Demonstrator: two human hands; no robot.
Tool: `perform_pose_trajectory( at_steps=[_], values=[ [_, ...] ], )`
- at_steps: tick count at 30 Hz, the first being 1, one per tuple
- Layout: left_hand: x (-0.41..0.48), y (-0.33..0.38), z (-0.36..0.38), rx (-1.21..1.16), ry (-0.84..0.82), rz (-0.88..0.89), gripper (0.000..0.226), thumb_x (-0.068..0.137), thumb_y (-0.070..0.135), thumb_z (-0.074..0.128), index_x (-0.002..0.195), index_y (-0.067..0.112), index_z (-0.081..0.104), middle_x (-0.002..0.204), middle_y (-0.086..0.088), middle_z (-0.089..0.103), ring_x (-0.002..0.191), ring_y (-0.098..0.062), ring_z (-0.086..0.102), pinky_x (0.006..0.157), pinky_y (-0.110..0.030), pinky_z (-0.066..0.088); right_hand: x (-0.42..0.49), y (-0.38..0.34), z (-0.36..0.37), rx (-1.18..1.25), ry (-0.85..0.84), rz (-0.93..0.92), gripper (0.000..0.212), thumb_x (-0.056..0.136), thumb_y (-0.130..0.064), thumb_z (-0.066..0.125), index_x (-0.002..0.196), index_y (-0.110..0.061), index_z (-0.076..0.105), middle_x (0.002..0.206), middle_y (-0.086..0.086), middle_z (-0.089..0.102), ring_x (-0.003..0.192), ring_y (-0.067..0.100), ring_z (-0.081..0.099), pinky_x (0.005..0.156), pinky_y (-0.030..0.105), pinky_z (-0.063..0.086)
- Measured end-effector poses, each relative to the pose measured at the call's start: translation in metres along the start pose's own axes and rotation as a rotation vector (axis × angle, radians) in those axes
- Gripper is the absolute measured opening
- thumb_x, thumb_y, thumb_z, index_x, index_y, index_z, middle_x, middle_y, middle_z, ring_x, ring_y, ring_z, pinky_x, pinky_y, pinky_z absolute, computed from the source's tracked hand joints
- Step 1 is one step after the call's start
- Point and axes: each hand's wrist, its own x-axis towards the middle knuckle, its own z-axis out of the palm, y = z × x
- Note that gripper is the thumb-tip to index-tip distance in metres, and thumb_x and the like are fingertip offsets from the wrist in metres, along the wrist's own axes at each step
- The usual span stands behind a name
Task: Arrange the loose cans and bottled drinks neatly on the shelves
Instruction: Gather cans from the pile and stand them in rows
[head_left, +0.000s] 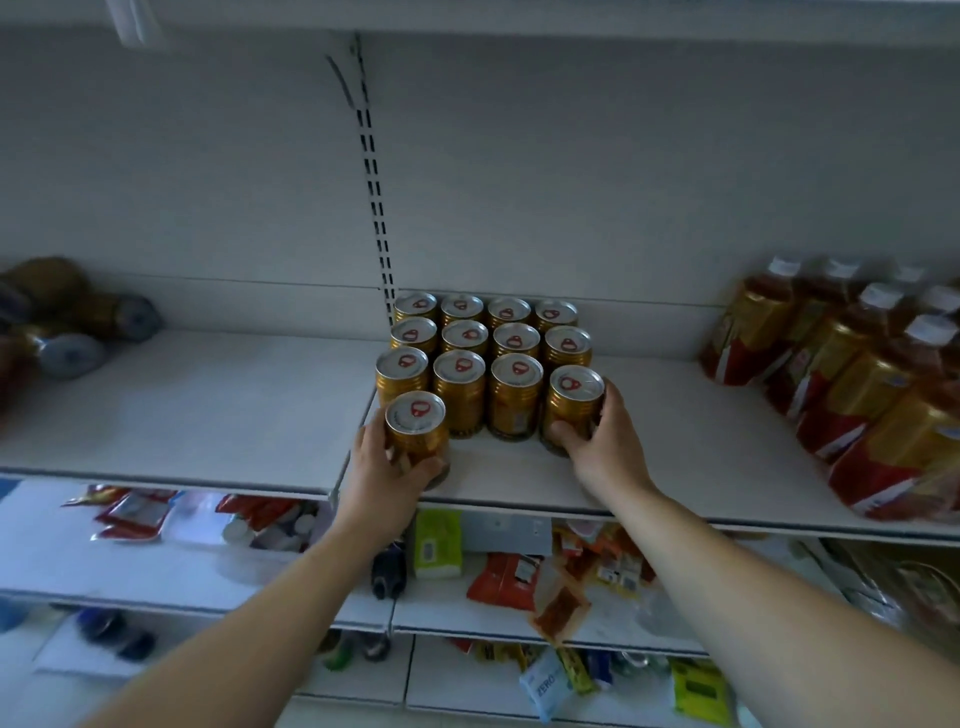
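Note:
Several gold cans with silver lids (485, 343) stand upright in tidy rows on the white shelf (675, 457). My left hand (387, 467) grips one more gold can (416, 428) at the shelf's front edge, just ahead of the left column. My right hand (605, 441) grips the front can of the right column (574, 402), fingers curled round its side. Several loose gold cans (72, 325) lie on their sides at the far left of the shelf.
Bottled tea drinks with white caps (852, 374) fill the right end of the shelf. A slotted upright (375, 208) runs down the back wall. Lower shelves (156, 551) hold mixed snack packets, a green box and small bottles.

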Motion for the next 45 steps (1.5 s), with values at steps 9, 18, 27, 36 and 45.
perform_pose_trajectory(
  at_steps=[9, 18, 27, 36, 45],
  values=[
    [0.005, -0.008, -0.022, -0.018, 0.104, -0.015, 0.059, 0.078, 0.015, 0.071, 0.125, 0.036, 0.041, 0.112, 0.007, 0.060, 0.101, -0.013, 0.059, 0.089, -0.035, 0.048, 0.012, 0.007, 0.007, -0.056, -0.008, -0.015, 0.082, 0.081, -0.034, 0.074, 0.146, -0.021, 0.026, 0.143, 0.004, 0.046, 0.129, 0.025, 0.046, 0.106, 0.046, 0.041],
    [0.007, -0.010, -0.023, -0.047, 0.055, -0.017, 0.057, 0.078, 0.011, 0.073, 0.121, 0.031, 0.042, 0.117, 0.005, 0.056, 0.110, -0.011, 0.051, 0.085, -0.024, 0.045, 0.016, 0.002, 0.007, -0.047, -0.009, -0.003, 0.079, 0.082, -0.028, 0.075, 0.145, -0.022, 0.027, 0.142, 0.003, 0.048, 0.125, 0.026, 0.051, 0.101, 0.039, 0.043],
    [0.005, -0.008, -0.016, 0.011, 0.070, -0.038, 0.061, 0.083, 0.017, 0.068, 0.133, 0.031, 0.036, 0.128, 0.003, 0.051, 0.121, -0.012, 0.044, 0.102, -0.042, 0.042, 0.022, -0.009, -0.004, -0.077, -0.078, 0.091, 0.075, 0.077, -0.029, 0.079, 0.136, -0.019, 0.034, 0.134, 0.007, 0.052, 0.118, 0.029, 0.053, 0.090, 0.034, 0.042],
    [0.011, 0.022, -0.059, 0.308, -0.098, -0.036, 0.089, 0.082, 0.034, 0.071, 0.150, 0.022, 0.016, 0.154, -0.006, 0.027, 0.140, -0.025, 0.027, 0.111, -0.042, 0.029, 0.032, -0.074, -0.014, -0.391, -0.129, -0.260, 0.081, 0.083, -0.047, 0.067, 0.148, -0.016, 0.030, 0.150, 0.008, 0.036, 0.137, 0.027, 0.035, 0.107, 0.037, 0.034],
    [0.025, 0.025, -0.173, 0.703, -0.208, -0.036, 0.079, 0.085, 0.050, 0.061, 0.149, 0.023, 0.023, 0.157, -0.002, 0.021, 0.142, -0.023, 0.025, 0.113, -0.035, 0.022, 0.020, -0.191, 0.074, -0.582, -0.382, -0.391, 0.078, 0.085, -0.055, 0.061, 0.148, -0.020, 0.032, 0.153, 0.005, 0.034, 0.139, 0.025, 0.034, 0.109, 0.036, 0.032]
  ],
)
